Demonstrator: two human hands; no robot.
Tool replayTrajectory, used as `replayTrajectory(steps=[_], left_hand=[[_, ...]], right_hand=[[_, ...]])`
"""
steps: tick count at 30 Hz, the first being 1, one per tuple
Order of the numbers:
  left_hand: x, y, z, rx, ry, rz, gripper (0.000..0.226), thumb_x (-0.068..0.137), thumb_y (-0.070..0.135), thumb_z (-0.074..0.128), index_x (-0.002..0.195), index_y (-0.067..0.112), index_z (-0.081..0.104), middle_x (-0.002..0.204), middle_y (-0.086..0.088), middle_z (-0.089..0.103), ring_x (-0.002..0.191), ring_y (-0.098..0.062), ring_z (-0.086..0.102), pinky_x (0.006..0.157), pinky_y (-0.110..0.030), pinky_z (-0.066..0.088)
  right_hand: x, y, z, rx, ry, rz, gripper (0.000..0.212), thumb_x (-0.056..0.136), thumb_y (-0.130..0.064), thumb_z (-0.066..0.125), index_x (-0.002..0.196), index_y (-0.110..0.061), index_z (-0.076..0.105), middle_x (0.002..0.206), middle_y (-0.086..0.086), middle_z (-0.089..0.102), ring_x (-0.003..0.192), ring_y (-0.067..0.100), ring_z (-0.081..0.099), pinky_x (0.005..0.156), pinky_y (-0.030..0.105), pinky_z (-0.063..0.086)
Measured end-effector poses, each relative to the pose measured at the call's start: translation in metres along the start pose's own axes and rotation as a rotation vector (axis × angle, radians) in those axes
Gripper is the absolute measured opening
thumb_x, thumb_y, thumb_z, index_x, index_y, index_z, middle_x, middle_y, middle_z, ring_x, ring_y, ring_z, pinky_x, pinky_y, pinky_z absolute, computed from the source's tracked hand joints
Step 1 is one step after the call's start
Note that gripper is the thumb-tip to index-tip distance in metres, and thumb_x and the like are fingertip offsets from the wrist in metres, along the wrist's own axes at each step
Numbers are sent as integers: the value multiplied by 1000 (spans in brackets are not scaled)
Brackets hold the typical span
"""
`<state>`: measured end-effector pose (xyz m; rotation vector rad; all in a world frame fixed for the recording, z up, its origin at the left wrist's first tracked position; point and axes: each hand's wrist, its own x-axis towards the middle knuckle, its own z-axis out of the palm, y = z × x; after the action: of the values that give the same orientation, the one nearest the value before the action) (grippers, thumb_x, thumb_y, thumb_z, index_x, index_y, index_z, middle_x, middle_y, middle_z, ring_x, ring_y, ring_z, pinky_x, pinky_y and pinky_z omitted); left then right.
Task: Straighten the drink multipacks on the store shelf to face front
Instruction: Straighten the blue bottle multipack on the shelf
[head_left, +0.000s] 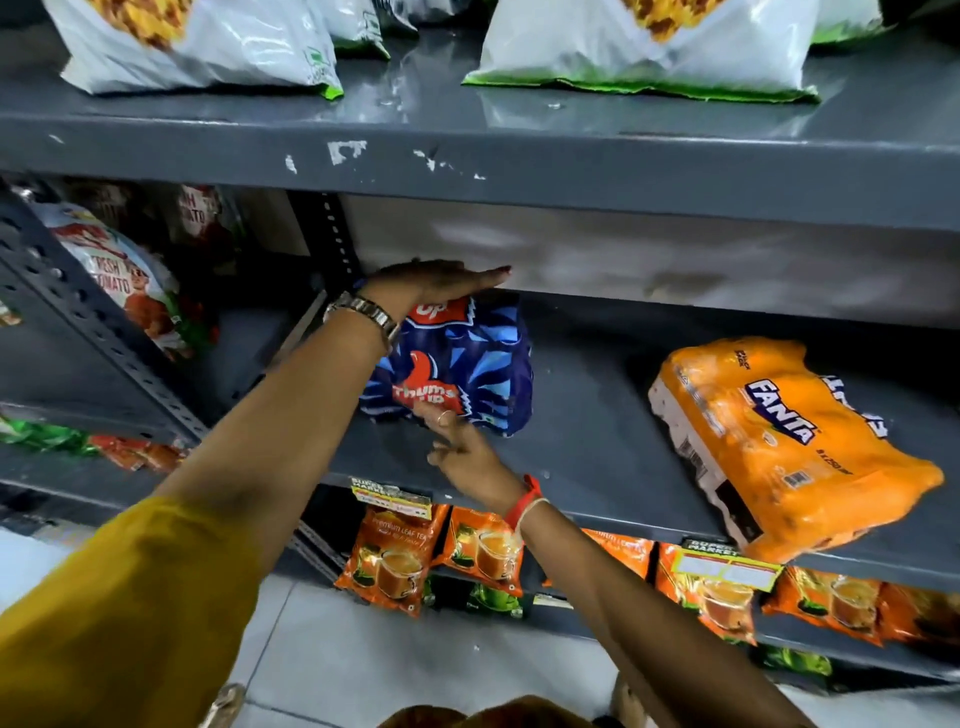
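Mustard-yellow sleeve fabric (130, 597) filled the lower left corner, the left arm running up from it to the middle shelf (597, 452). At the far end, the left hand (431, 283) lay flat on top of the Thums Up multipack (462, 369), fingers straight and together, gripping nothing; the flat palm looked meant to steady or press the pack from above while it was turned. A metal wristwatch (361, 312) sat on that wrist. The right hand (462, 447) met the pack's lower front edge with loosely spread fingers, touching the wrap, not clamped round it, probably to nudge the base square. A red thread band (527, 499) circled that wrist.

That blue pack stood near the shelf's left end, upright, its glossy shrink film pulled into lumps over the bottles inside, logo roughly toward the aisle. Well apart to the right, the orange Fanta multipack (779, 441) lay tilted on its side and skewed, one corner overhanging the shelf lip, its film wrinkled and loose at the end; it seemed yet to be straightened.

Painted grey steel made up the shelving, chipped white along the upper shelf edge (363, 156). Soft white snack bags (639, 52) slumped above, and shiny orange leaf tea packets (395, 556) hung below.
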<state>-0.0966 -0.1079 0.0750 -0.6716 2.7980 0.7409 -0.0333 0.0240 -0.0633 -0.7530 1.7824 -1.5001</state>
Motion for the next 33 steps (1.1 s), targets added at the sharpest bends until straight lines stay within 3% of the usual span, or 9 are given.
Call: replayTrajectory(steps=[3,5,8,10,13,18,23,28,33], left_hand=[[1,-5,16,-56,281,171,54,90,59,32,105,19,66,117,-10,67,117,-26,55,118,-48,13],[-12,-31,38,-233,674,216,34,90,42,47,109,21,66,116,-5,69,112,-24,60,118,-49,14],[-45,-64,84,-379,1194,138,37,89,35,51,123,21,56,134,4,53,129,-14,45,117,-42,-5],[-54,-85,107,-788,1157,132,50,91,35,52,135,15,42,147,2,36,137,-13,33,120,-47,8],[-48,-112,120,-1352,754,-58,61,92,41,47,144,19,26,154,-5,26,139,-18,31,115,-39,30],[-45,-131,112,-1201,567,-156,67,83,60,48,134,16,45,131,-3,54,111,-16,57,79,-21,49],[-67,-133,125,-1075,628,-142,57,90,52,42,135,17,41,141,-11,47,124,-25,50,105,-45,43],[-81,-136,137,-1008,707,-191,63,93,50,36,144,15,26,156,-11,22,141,-28,26,117,-48,24],[-89,-127,134,-913,841,-187,55,93,46,38,133,8,43,142,-16,42,130,-28,41,111,-42,33]], right_hand=[[-15,5,-14,131,554,-209,32,80,10,44,103,-3,63,106,11,67,101,16,64,84,25,51],[-15,1,-32,148,879,-296,18,79,-8,52,93,-13,61,88,-4,59,76,-3,56,69,14,45],[-1,-7,-54,189,895,-213,30,81,-23,59,109,-13,54,103,6,47,94,11,50,87,16,41],[7,-8,-60,274,691,-127,26,87,-28,56,110,-15,52,119,15,49,113,25,51,105,37,41],[8,-5,-57,271,594,-76,13,88,-39,51,95,-28,51,123,14,48,119,27,51,108,47,40],[0,-5,-53,200,591,-78,19,94,-37,47,105,-21,47,129,18,46,122,29,48,108,49,39],[-19,3,-43,175,604,-119,21,95,-37,44,108,-20,45,124,14,45,121,26,48,105,41,42],[-39,14,-29,175,595,-160,21,97,-36,42,114,-24,40,124,7,39,125,22,45,104,33,45],[-50,4,-32,240,587,-111,40,96,-31,46,131,-15,36,131,6,36,120,14,47,95,15,46]])
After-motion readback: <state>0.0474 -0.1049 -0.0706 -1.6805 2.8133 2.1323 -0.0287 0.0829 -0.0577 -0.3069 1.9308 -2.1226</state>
